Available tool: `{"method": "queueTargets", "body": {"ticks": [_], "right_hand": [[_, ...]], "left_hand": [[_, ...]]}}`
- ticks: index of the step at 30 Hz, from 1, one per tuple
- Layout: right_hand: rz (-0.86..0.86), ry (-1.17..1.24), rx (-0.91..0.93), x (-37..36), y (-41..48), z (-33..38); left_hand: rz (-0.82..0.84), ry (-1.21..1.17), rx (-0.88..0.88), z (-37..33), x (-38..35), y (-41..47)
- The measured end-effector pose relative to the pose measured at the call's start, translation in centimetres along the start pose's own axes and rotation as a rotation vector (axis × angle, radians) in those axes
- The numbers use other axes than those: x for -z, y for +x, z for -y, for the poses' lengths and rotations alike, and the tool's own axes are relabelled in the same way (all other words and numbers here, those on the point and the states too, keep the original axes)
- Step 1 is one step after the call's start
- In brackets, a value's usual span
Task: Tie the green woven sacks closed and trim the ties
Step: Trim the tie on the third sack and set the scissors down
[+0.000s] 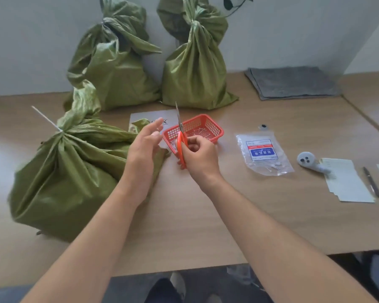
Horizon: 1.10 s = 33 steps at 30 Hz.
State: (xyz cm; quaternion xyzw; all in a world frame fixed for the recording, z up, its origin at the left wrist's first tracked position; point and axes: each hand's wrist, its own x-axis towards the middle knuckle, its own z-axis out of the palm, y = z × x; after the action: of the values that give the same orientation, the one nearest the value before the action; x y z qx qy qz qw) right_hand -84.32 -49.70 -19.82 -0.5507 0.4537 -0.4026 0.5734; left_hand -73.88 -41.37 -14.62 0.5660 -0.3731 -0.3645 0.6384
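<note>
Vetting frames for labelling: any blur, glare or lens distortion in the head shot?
Head view: the wide-angle lens bows the table edges. The left hand is smeared at the fingertips, and the near sack is smeared along its left edge, with sheen on its gathered neck. The right hand and scissors are fairly sharp. Light is soft, shadows faint.

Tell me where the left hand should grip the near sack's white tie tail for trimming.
Likely pinch the tie tail near its free tip, from above left: it juts up-left from the cinched neck of the near sack, leaving the base clear for the scissors in the right hand.
</note>
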Motion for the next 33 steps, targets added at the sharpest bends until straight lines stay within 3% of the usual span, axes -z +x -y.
{"method": "queueTargets", "body": {"ticks": [9,16,19,22,26,33], "right_hand": [[0.088,-0.099,0.169,-11.2,-2.0,5.6],[0.097,-0.186,0.199,-20.1,-1.7,7.4],[0.063,-0.197,0.197,-22.6,-0.7,7.4],[0.048,-0.229,0.180,-23.8,0.0,6.6],[0.074,-0.344,0.158,-23.1,1.0,5.2],[0.246,-0.615,0.296,-20.0,2.0,5.4]], "left_hand": [[-0.149,0.019,-0.076,-6.1,11.4,0.0],[-0.188,0.002,-0.110,-7.5,21.0,2.7],[-0.314,0.065,-0.159,-7.5,24.5,4.2],[-0.438,0.184,-0.121,-6.8,27.3,6.3],[-0.378,0.277,0.035,-5.2,28.6,8.8],[-0.373,0.329,0.067,-4.3,28.7,10.9]]}}
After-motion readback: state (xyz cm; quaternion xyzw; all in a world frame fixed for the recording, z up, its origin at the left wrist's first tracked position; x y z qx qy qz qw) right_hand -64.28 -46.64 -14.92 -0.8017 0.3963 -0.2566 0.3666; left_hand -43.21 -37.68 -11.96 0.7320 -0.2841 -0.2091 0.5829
